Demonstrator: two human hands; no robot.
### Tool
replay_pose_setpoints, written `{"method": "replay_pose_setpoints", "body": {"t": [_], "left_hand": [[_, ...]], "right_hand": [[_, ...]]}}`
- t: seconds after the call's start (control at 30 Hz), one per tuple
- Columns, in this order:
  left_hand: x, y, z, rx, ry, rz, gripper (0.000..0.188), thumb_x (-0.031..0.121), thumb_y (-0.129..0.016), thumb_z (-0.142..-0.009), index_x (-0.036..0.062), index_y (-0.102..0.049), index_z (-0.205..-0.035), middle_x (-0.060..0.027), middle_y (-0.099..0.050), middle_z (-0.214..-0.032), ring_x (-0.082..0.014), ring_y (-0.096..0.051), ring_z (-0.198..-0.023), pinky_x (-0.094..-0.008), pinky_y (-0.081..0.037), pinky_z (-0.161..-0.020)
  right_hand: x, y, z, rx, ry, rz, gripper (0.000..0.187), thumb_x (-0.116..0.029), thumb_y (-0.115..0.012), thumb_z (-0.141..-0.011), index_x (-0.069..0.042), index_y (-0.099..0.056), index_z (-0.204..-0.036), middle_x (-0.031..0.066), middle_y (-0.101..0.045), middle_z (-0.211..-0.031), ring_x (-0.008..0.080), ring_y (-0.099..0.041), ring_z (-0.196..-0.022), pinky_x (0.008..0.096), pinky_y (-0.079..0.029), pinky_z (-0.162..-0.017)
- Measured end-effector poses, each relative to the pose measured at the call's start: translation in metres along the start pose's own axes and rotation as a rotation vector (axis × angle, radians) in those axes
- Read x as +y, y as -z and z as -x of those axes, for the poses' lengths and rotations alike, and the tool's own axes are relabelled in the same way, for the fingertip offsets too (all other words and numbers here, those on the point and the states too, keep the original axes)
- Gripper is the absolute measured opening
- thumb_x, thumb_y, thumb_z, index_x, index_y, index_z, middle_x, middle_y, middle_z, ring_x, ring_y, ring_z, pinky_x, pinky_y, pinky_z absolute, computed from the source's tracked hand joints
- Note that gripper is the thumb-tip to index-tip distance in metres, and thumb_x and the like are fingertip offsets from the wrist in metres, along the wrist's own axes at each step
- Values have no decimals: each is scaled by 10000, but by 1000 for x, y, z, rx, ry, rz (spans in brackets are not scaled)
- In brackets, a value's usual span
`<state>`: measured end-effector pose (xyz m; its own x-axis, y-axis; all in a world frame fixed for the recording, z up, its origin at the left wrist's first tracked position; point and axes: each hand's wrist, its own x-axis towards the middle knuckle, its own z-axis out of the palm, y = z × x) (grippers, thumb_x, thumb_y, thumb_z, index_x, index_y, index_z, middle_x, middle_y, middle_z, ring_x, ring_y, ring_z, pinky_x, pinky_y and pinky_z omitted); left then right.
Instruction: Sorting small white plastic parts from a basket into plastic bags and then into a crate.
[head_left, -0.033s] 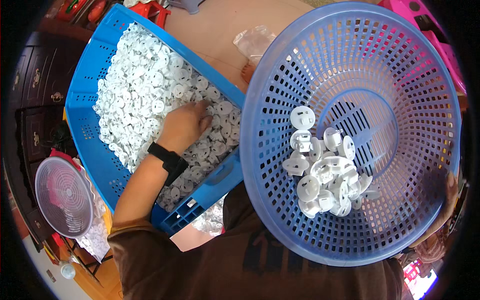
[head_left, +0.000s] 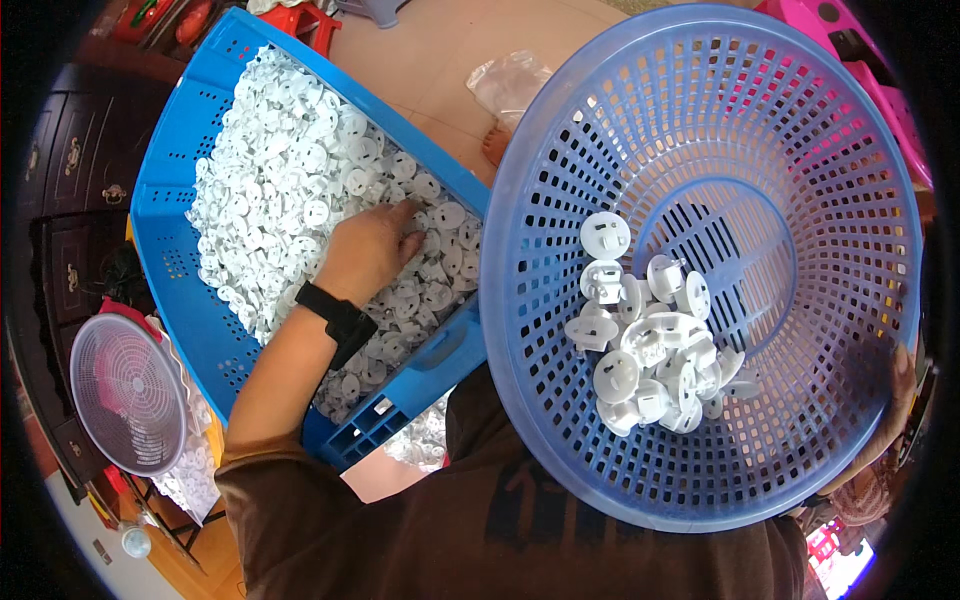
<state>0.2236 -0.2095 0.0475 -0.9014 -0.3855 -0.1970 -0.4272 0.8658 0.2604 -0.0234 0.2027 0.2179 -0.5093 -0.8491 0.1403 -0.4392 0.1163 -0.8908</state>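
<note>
A blue plastic crate (head_left: 160, 215) is heaped with small white round plastic pieces (head_left: 285, 150), with slots and short prongs. My left hand (head_left: 370, 250), a black band on its wrist, reaches into the heap near the crate's right side. Its fingers curl down among the pieces; the fingertips are hidden. On the right a large round blue-purple plastic basket (head_left: 850, 130) is tilted so its inside faces me. A small cluster of the same pieces lies in its lower left. My right hand (head_left: 897, 400), mostly behind the basket, grips its right side.
A smaller round basket (head_left: 130, 395) stands at the left, with more white pieces (head_left: 190, 475) by it. Dark drawers (head_left: 85, 160) line the left edge. A clear plastic bag (head_left: 508, 85) lies on the floor beyond. Pink plastic things (head_left: 890, 110) stand at far right.
</note>
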Motion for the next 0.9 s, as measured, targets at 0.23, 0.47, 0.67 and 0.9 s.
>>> {"method": "replay_pose_setpoints", "body": {"t": [0.23,0.47,0.67,0.9], "left_hand": [[7,15,-16,-188,-11,-180,306,240,-630,-784,69,-582,-1033,-148,-635,-836,-340,-619,-816,-431,-496,-688],[-17,24,-8,-194,69,116,191,193,-620,-765,50,-564,-877,-136,-619,-770,-339,-604,-748,-422,-463,-641],[14,91,13,85,178,866,154,114,-613,-853,64,-483,-787,47,-493,-692,-34,-461,-638,-196,-364,-568],[145,136,40,49,-113,1169,331,302,-533,-908,9,-513,-1060,-98,-607,-941,-103,-543,-658,-198,-429,-585]], "right_hand": [[5,0,6,38,31,64,531,-364,-551,-842,-108,-432,-1291,155,-453,-1296,281,-493,-1167,441,-442,-978],[19,4,15,86,61,109,590,-364,-592,-811,-115,-407,-1312,158,-436,-1313,291,-487,-1177,450,-444,-976],[27,5,23,118,76,164,644,-364,-627,-784,-121,-387,-1330,160,-422,-1328,299,-482,-1185,458,-446,-974],[30,13,30,141,96,232,712,-363,-668,-753,-128,-362,-1351,162,-405,-1345,309,-477,-1195,468,-448,-972]]}}
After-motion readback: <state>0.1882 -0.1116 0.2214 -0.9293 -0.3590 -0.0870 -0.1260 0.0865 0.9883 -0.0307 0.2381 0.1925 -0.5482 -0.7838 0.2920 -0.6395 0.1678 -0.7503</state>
